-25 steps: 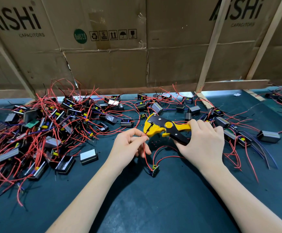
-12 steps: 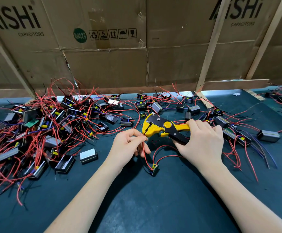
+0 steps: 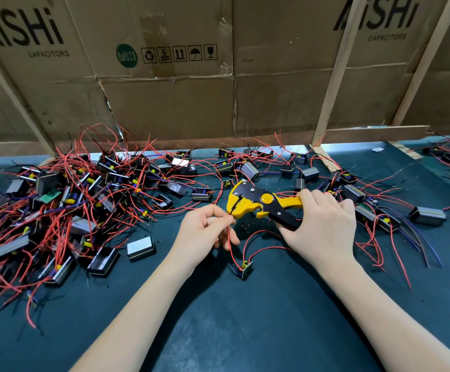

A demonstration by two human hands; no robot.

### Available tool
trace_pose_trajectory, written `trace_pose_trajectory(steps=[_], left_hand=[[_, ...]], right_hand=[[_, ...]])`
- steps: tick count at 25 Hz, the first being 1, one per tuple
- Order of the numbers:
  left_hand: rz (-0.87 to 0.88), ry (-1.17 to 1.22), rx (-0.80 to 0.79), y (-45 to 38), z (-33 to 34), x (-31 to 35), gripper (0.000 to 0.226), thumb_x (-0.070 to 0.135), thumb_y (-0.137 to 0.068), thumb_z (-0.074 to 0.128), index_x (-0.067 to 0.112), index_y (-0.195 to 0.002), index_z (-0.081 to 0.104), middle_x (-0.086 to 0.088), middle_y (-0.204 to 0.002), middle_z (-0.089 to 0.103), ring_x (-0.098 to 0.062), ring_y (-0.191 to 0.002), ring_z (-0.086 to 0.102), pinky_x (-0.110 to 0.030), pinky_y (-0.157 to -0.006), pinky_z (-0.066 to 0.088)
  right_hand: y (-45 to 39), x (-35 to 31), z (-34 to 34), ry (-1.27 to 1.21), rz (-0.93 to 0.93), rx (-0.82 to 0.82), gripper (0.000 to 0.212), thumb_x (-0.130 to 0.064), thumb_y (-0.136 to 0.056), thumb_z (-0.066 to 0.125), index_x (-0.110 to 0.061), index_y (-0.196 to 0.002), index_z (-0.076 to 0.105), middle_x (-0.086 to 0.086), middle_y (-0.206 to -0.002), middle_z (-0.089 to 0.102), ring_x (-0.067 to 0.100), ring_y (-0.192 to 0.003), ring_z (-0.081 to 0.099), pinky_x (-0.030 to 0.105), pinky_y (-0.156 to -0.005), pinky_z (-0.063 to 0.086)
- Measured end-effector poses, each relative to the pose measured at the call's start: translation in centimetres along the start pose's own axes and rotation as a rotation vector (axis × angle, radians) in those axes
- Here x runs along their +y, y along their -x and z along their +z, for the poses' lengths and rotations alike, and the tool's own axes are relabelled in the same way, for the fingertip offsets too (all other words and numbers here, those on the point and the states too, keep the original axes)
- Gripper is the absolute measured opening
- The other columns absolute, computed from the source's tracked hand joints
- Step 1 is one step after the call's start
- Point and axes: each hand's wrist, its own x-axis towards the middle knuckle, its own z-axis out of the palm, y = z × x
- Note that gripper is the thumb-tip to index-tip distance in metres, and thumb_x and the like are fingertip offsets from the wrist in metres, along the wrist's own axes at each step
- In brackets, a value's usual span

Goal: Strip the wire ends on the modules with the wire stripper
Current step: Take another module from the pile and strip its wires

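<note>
A yellow and black wire stripper [image 3: 256, 204] is gripped by its handles in my right hand [image 3: 323, 226], its jaws pointing left. My left hand [image 3: 205, 232] pinches a red wire [image 3: 230, 253] between thumb and forefinger, with the wire's end right at the stripper's jaws. That wire runs down to a small green module [image 3: 246, 269] lying on the dark mat between my hands. A second red wire [image 3: 256, 236] loops from the module toward my right hand.
A large tangle of modules with red wires [image 3: 65, 210] covers the mat [image 3: 245, 331] on the left. More modules [image 3: 366, 208] lie scattered behind and right of my right hand. A cardboard wall [image 3: 218, 89] on a wooden frame closes the back.
The stripper's head has edged slightly left and closer to my left hand's fingertips. Both hands otherwise stay where they were, the module has not moved.
</note>
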Motion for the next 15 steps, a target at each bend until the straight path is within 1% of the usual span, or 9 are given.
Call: trace_pose_trajectory(steps=[5,10,12,15], left_hand=[[0.004,-0.005,0.001,0.06,-0.05,0.07,0.015,0.008,-0.096,0.055,0.005,-0.082,0.060,-0.012,-0.063,0.070,-0.016,-0.046,0.053,-0.018,-0.048,0.040],[-0.001,-0.014,-0.012,0.07,-0.15,0.17,0.018,0.011,-0.097,0.056,0.007,-0.080,0.059,-0.010,-0.061,0.070,-0.017,-0.046,0.053,-0.018,-0.048,0.040],[0.003,-0.019,-0.021,0.07,-0.21,0.19,0.019,0.011,-0.097,0.055,0.007,-0.079,0.058,-0.009,-0.061,0.069,-0.016,-0.046,0.053,-0.018,-0.049,0.040],[0.011,-0.035,-0.036,0.09,-0.19,0.17,0.018,0.011,-0.097,0.055,0.006,-0.080,0.059,-0.009,-0.063,0.070,-0.016,-0.048,0.053,-0.018,-0.050,0.041]], right_hand=[[-0.08,0.11,-0.02,-0.008,-0.012,-0.005,0.049,-0.052,-0.060,0.080,-0.011,-0.080,0.062,0.003,-0.071,0.062,0.028,-0.071,0.060,0.037,-0.067,0.025],[-0.13,0.22,-0.10,-0.028,-0.011,-0.041,0.050,-0.054,-0.059,0.082,-0.012,-0.075,0.061,0.002,-0.068,0.062,0.027,-0.068,0.063,0.035,-0.067,0.025],[-0.17,0.23,-0.19,-0.044,-0.006,-0.065,0.049,-0.055,-0.059,0.083,-0.013,-0.071,0.060,0.002,-0.064,0.062,0.027,-0.063,0.063,0.034,-0.065,0.027],[-0.11,0.10,-0.28,-0.053,0.000,-0.091,0.050,-0.054,-0.058,0.085,-0.012,-0.058,0.057,0.003,-0.051,0.057,0.027,-0.050,0.058,0.031,-0.059,0.033]])
